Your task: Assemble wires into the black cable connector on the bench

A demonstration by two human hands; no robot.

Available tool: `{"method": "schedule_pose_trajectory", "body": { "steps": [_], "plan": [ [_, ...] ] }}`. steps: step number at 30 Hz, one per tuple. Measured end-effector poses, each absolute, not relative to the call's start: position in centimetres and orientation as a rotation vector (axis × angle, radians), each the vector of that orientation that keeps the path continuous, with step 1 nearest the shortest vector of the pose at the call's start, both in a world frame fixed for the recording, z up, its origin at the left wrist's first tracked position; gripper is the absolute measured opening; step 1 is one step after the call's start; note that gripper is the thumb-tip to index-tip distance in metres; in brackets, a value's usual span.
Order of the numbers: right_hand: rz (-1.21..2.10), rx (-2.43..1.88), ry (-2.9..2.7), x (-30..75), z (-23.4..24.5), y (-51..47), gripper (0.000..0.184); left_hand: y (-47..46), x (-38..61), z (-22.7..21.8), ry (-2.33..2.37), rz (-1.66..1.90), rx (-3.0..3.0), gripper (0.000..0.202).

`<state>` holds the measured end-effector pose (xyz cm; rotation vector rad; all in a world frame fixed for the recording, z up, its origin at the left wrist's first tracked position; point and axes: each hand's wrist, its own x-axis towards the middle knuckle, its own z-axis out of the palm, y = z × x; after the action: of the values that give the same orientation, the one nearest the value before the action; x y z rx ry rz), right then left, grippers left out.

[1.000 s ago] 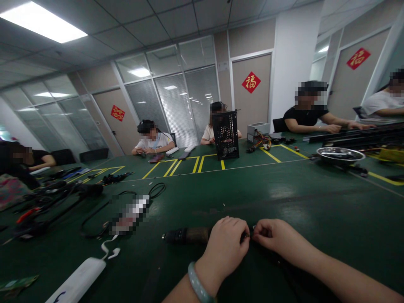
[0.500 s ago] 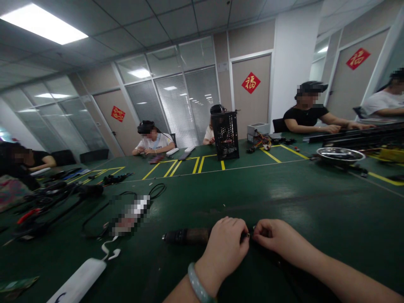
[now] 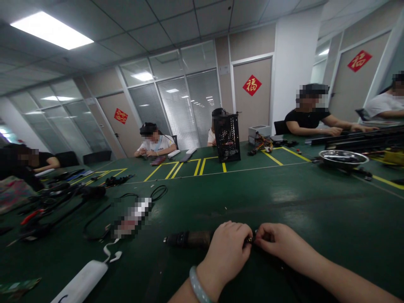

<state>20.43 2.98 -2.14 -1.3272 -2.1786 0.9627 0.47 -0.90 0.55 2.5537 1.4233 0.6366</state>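
Note:
My left hand (image 3: 232, 248), with a pale bangle on its wrist, has its fingers curled in a pinch. A small dark piece with a brass-coloured glint (image 3: 250, 240) shows at its fingertips, too small to name. Close beside it on the right, my right hand (image 3: 274, 240) is also closed, thumb against fingers. What it holds is hidden. A dark cylindrical power tool, like an electric screwdriver (image 3: 189, 239), lies on the green table (image 3: 176, 277) behind my left hand, which covers its right end.
To the left lie a white power strip (image 3: 83, 280), a pixelated item (image 3: 132, 219) with a black cable, and a green circuit board (image 3: 19, 286). Across the table stand a black computer case (image 3: 227, 139) and a metal bowl (image 3: 343, 157). Several people sit around.
The whole view has shifted slightly, so everything sits a little lower and further right. Both hands keep their pinch, and their fingertips are slightly closer together.

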Motion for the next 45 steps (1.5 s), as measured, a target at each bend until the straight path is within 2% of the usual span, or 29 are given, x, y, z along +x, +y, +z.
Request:
{"method": "schedule_pose_trajectory", "body": {
  "steps": [13, 31, 37, 45],
  "plan": [
    [0.94, -1.327, -2.156, 20.3, -2.2, 2.8, 0.012, -0.8, 0.5, 0.4, 1.485, 0.586, 2.54, 0.006],
    [1.0, -1.279, -2.136, 20.3, -3.0, 3.3, 0.013, -1.0, 0.4, 0.5, 1.478, 0.619, 2.482, 0.008],
    [0.991, -1.273, -2.128, 20.4, -2.8, 3.1, 0.013, -0.8, 0.5, 0.3, 1.495, 0.617, 2.471, 0.017],
    [0.975, -1.307, -2.153, 20.4, -2.7, 3.1, 0.012, -0.7, 0.4, 0.2, 1.487, 0.599, 2.508, 0.011]
  ]
}}
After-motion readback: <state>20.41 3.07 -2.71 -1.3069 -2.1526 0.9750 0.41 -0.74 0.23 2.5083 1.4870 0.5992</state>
